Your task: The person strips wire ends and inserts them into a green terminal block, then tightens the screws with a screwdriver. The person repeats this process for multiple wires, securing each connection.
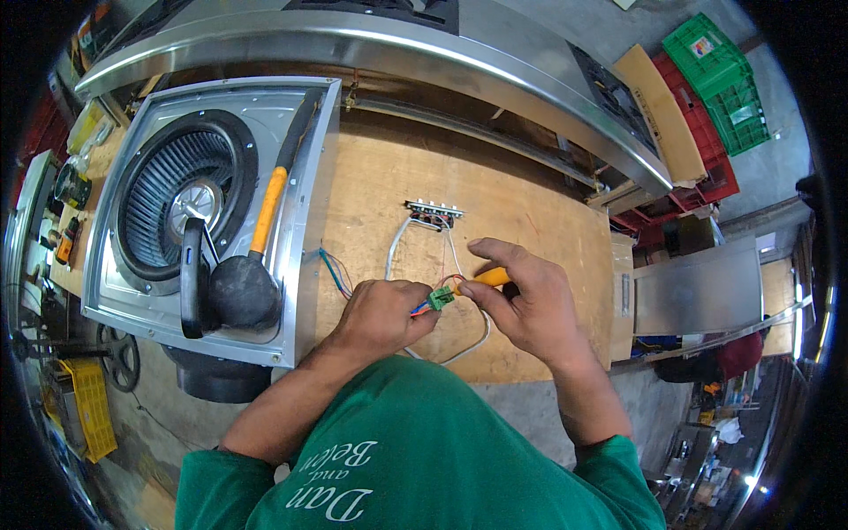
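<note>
Over the bare plywood desk (530, 230), the left hand (380, 314) has its fingers closed around a small green plastic terminal block connector (441, 298), held just above the wood near the desk's front edge, with thin red, orange and blue wires running into it. The right hand (526, 300) has its fingers wrapped around a small screwdriver with an orange-yellow handle (491, 277), whose tip meets the connector. A white cable (473, 340) loops beneath both hands and runs up to a narrow metal switch panel with a row of buttons (434, 212) lying farther back on the desk. To the left rests a grey sheet-metal blower housing with a round finned fan wheel (181, 199), and on it lies a black rubber mallet with an orange handle (247, 283).
</note>
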Demonstrator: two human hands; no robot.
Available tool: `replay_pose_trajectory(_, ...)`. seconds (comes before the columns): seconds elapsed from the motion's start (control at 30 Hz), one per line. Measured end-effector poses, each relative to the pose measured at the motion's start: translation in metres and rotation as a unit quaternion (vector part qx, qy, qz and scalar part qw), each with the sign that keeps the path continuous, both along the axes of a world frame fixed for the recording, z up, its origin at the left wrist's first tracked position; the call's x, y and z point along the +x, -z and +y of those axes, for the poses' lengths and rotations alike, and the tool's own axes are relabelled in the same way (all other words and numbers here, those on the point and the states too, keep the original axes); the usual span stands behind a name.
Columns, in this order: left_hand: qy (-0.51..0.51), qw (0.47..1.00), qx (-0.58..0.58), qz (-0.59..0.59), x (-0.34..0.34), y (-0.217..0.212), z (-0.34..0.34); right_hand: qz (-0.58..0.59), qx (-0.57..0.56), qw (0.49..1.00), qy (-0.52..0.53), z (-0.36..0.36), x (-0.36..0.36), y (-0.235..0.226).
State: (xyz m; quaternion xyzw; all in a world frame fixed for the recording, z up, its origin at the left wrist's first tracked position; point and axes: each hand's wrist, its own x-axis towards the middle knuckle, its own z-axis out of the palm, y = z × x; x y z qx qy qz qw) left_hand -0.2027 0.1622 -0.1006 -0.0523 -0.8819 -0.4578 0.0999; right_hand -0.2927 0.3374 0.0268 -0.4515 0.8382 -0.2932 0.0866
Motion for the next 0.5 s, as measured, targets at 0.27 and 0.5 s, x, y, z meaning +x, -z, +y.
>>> replay_pose_trajectory(0.27, 0.001, 1.0, -0.007, 0.007, -0.001, -0.003, -0.001, -0.07, -0.043, 0.996, -0.03, 0.003, -0.006, 0.001)
replay_pose_trajectory(0.5, 0.0, 1.0, 0.0, -0.008, 0.0, -0.003, 0.0, -0.089, -0.11, 0.99, 0.016, -0.001, 0.001, 0.005)
